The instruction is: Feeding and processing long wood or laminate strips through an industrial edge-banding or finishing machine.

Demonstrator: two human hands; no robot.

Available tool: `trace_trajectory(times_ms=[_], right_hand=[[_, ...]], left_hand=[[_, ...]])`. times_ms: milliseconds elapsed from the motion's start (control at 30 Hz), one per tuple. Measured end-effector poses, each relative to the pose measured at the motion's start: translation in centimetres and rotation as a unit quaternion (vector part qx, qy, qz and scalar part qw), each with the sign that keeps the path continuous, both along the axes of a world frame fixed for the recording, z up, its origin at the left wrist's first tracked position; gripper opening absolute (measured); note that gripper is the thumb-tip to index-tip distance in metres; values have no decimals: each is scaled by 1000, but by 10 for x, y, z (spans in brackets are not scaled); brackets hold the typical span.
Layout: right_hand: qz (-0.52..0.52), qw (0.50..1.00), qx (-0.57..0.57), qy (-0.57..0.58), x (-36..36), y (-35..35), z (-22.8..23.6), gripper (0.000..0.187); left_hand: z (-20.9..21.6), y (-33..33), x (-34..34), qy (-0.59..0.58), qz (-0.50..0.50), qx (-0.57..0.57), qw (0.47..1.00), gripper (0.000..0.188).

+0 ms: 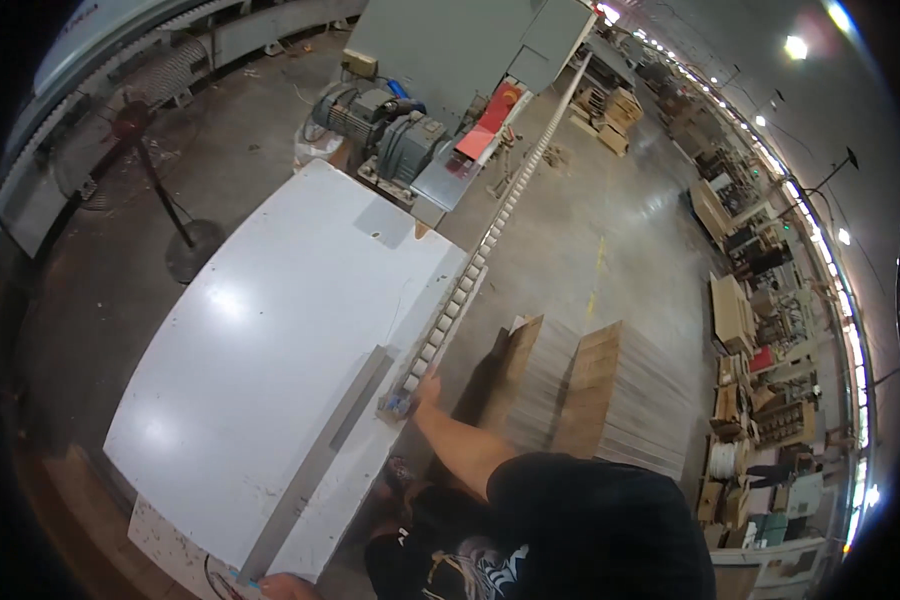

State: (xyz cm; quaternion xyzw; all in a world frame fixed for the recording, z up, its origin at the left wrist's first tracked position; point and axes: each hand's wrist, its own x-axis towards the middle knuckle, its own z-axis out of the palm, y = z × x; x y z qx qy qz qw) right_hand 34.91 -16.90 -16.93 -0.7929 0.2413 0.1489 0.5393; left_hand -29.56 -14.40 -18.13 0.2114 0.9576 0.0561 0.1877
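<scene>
A long narrow grey strip (320, 460) lies slantwise on a big white table (260, 340), running from the table's right edge down to its near corner. My right hand (427, 385) reaches out from a black sleeve and grips the strip's far end, next to a small blue thing (396, 404). Only a sliver of my left hand (282, 586) shows at the bottom edge, at the strip's near end, and its fingers are cut off.
A roller track (490, 240) runs along the table's right side toward a grey machine with motors (400, 130). Two stacks of brown boards (610, 390) stand on the floor to my right. A floor fan (140, 130) stands at the left. Pallets and goods line the far right.
</scene>
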Motion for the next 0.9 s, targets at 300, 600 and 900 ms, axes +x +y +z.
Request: trace_trajectory(times_ms=[300, 600, 900], right_hand=[[14, 1000, -8, 26, 1, -7, 3, 72], [-153, 978, 65, 123, 28, -13, -4, 62], [-21, 992, 3, 127, 7, 3, 12, 58]], left_hand=[[-18, -50, -47, 367, -624, -273, 634, 51], [42, 0, 26, 271, -625, -348, 644, 49], [16, -26, -27, 282, -667, -211, 656, 42]])
